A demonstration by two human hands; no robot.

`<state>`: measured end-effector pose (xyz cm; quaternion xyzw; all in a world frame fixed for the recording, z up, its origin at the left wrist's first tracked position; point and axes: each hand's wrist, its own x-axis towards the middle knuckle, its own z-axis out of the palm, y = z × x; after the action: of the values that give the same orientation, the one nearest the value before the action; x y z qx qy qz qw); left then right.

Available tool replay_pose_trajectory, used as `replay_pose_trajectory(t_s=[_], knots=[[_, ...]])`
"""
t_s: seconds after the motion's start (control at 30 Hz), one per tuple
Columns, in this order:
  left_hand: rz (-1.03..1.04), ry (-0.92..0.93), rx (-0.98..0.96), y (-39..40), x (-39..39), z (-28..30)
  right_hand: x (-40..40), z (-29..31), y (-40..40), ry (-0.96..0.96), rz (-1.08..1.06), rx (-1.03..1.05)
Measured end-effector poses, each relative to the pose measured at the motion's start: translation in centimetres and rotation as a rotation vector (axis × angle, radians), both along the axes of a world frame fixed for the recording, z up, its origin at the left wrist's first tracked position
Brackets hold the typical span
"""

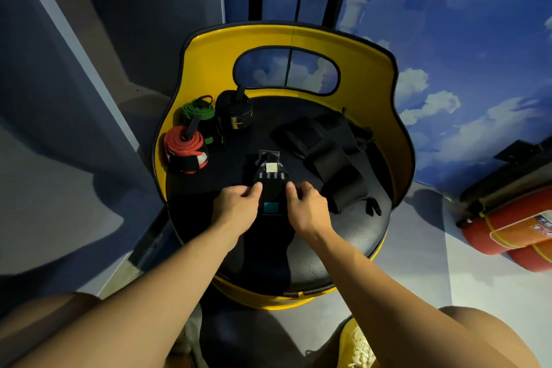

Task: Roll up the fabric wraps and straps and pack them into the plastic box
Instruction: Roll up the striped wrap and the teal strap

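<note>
A yellow chair (373,75) with a black seat (313,260) is seen; rolled wraps are red-black (185,149), green (199,112) and black (234,109); the wall (463,39) is painted blue with white clouds.

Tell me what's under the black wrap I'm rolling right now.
The black wrap lies on the chair's black seat cushion, pinched at its sides by the left hand and right hand. Whatever sits directly beneath the wrap is covered.

Single head-worn wide-angle view, looking steeply down, close over yellow chair (373,75) seat
</note>
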<state>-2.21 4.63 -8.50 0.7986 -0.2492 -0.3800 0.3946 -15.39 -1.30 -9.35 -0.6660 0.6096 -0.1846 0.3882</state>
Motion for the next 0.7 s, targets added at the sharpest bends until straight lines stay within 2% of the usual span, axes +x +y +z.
replay_pose_trajectory(t_s=[0.1, 0.27, 0.37, 0.53, 0.63, 0.7], knots=[[-0.061, 0.117, -0.001, 0.9, 0.0, 0.1, -0.8, 0.6, 1.0, -0.128, 0.056, 0.166], [-0.068, 0.19, -0.014, 2.7, 0.0, 0.2, -2.5, 1.0, 1.7, -0.075, 0.186, 0.114], [-0.095, 0.216, 0.037, 3.3, 0.2, 0.4, -3.2, 1.4, 2.1, -0.054, 0.223, 0.152], [-0.096, 0.179, 0.158, 2.9, 0.4, 1.5, -2.7, 1.3, 2.0, 0.017, 0.184, 0.142], [0.002, 0.398, 0.186, 1.9, 0.0, 2.4, -2.0, 1.0, 1.2, 0.01, 0.101, 0.194], [0.058, 0.54, 0.141, 1.1, 0.1, 2.4, -1.5, 0.6, 0.5, -0.104, 0.013, 0.278]])
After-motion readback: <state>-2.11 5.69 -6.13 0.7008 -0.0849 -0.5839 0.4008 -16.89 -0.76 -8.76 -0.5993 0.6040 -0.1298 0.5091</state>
